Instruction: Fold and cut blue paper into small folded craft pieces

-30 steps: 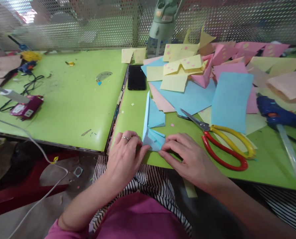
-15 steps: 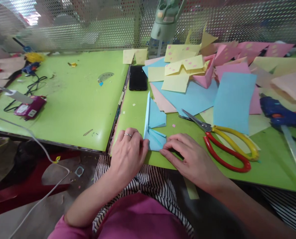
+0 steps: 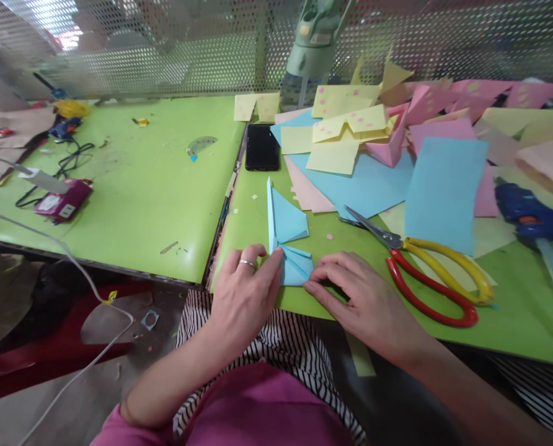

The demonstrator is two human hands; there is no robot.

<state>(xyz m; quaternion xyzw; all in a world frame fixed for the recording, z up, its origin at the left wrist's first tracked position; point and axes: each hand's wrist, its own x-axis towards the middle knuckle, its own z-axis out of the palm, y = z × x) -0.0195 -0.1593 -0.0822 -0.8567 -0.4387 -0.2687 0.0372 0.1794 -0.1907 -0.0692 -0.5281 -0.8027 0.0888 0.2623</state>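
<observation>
A folded piece of blue paper [image 3: 289,217] lies on the green table in front of me, its left side turned up in a narrow strip and creases fanning across its lower half. My left hand [image 3: 246,282], with a ring on one finger, grips the lower left side. Its index finger presses on the spot where the creases meet; the thumb is mostly hidden. At the lower right corner, my right hand [image 3: 353,285] pinches the paper's edge between thumb and fingertips. Scissors [image 3: 392,240] with one red and one yellow handle lie half open beyond the right hand.
Behind the work lie a black phone [image 3: 262,147] and a pile of blue, pink and yellow paper pieces [image 3: 374,179]. A bottle [image 3: 309,56] stands by the perforated screen. The blue glue gun [image 3: 532,210] is far right; a purple box [image 3: 63,199] with cables sits left.
My left index finger has moved from the paper's left edge up onto the meeting point of the creases. The upturned strip leans further left. My right hand keeps its pinch at the corner.
</observation>
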